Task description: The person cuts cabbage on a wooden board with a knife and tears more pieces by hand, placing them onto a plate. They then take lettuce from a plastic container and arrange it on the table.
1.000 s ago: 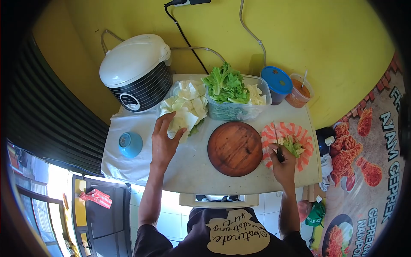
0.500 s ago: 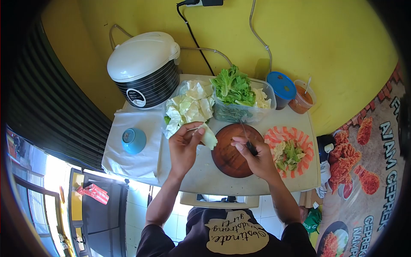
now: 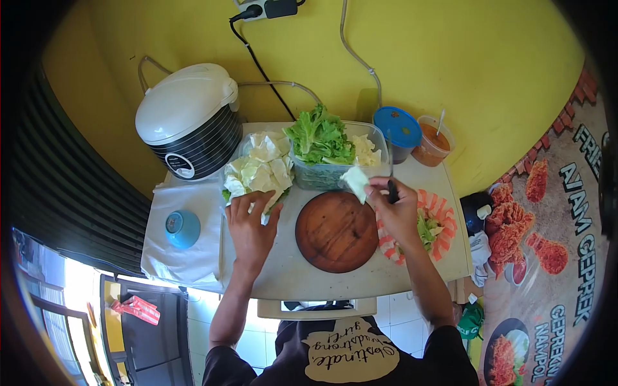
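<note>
The lettering stands out first: the dark shirt [image 3: 351, 357] reads "Obstinate, headstrong girl!" in script, upside down to the camera, and the banner [image 3: 473, 376] at the right shows "AYAM GEPREK", with "GEPREK" and "NAMPOL" lower down and a cut-off word beginning "FRIE" above. The right hand [image 3: 399, 204] pinches a pale piece of cabbage [image 3: 356, 183] between thumb and fingers, beyond the far edge of the round wooden board [image 3: 337, 231], and also grips a black-handled knife [image 3: 393, 191], its blade pointing away. The left hand [image 3: 250, 225] curves its fingers at the near edge of the cabbage pile [image 3: 261, 172] — whether they close on a leaf, I cannot tell. Right of the board, partly under the right forearm, lies a pink-and-white plate [image 3: 449, 225] bearing cut greens [image 3: 427, 231]. Behind the board stands a clear container [image 3: 322, 177] with lettuce [image 3: 318, 136], beside a blue-lidded tub [image 3: 397, 127] and a tub of orange sauce [image 3: 432, 152]. A striped rice cooker [image 3: 190, 122] stands at the left; its badge is too small to read.
</note>
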Demonstrator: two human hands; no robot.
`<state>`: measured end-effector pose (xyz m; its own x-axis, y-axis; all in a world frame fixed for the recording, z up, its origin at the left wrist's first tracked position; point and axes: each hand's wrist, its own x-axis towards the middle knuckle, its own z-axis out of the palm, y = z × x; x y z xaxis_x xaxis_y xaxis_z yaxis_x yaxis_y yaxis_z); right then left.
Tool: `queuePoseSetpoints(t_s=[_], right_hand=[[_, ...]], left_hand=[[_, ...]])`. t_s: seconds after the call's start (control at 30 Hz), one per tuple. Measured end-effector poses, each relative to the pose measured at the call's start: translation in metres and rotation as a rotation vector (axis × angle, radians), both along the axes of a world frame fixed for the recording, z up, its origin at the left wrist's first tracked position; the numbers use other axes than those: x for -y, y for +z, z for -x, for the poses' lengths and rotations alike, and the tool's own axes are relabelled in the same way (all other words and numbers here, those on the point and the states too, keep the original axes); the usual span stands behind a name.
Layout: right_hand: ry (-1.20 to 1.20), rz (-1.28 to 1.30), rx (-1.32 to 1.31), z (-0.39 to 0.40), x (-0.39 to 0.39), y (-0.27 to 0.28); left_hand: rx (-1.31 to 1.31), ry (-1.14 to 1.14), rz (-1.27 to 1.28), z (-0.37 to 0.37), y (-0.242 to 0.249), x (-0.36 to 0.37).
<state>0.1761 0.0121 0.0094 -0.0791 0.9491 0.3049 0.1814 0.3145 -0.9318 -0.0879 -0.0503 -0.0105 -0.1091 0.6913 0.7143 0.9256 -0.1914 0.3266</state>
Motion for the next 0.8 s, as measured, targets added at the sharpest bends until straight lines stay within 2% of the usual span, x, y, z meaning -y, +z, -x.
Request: queuePoseSetpoints(t_s=[0.07,0.17,0.2,0.27,0.4,0.47,0.5,0.57,0.63,0.67,0.73,0.77,0.8], right_hand=[[-0.202,-0.134,-0.098,-0.010,-0.031,-0.001],[-0.307,-0.279,-0.028,-0.018,-0.066,-0.005],[-0.307,-0.282,-0.030,-0.019,-0.075,-0.003],[-0.330,-0.260,0.138,-0.018,-0.090,0.003],[-0.312,-0.207,0.232,-0.013,-0.111,0.010],[-0.311,-0.179,0.397,-0.012,-0.115,0.013],[-0.306,-0.182,0.395,-0.010,-0.116,0.011],[-0.299,-0.395,0.220,-0.007,-0.116,0.000],[-0.233,-0.327,0.183,-0.003,-0.099,0.006],[-0.176,-0.251,0.146,-0.001,-0.087,0.008],[-0.046,-0.209,0.099,0.007,-0.061,0.010],[0.057,-0.172,0.049,0.010,-0.048,0.010],[0.061,-0.163,0.050,0.012,-0.034,0.011]], left_hand=[[-0.028,0.043,0.051,0.009,-0.006,-0.004],[-0.065,0.047,0.101,0.018,-0.015,-0.006],[-0.067,0.032,0.085,0.019,-0.017,-0.006],[-0.071,0.019,0.062,0.019,-0.016,-0.006],[-0.094,0.012,-0.011,0.014,-0.007,-0.003],[-0.087,0.015,-0.060,0.013,-0.003,-0.003],[-0.044,-0.018,-0.088,0.012,-0.002,-0.003],[0.004,-0.039,-0.118,0.008,-0.001,-0.002],[0.506,-0.171,0.052,-0.001,0.000,0.001],[0.511,-0.154,0.056,-0.005,-0.002,0.001],[1.081,-0.412,0.272,-0.011,-0.003,-0.002],[1.157,-0.506,0.312,-0.014,-0.003,-0.003],[1.161,-0.499,0.318,-0.018,-0.003,-0.004]])
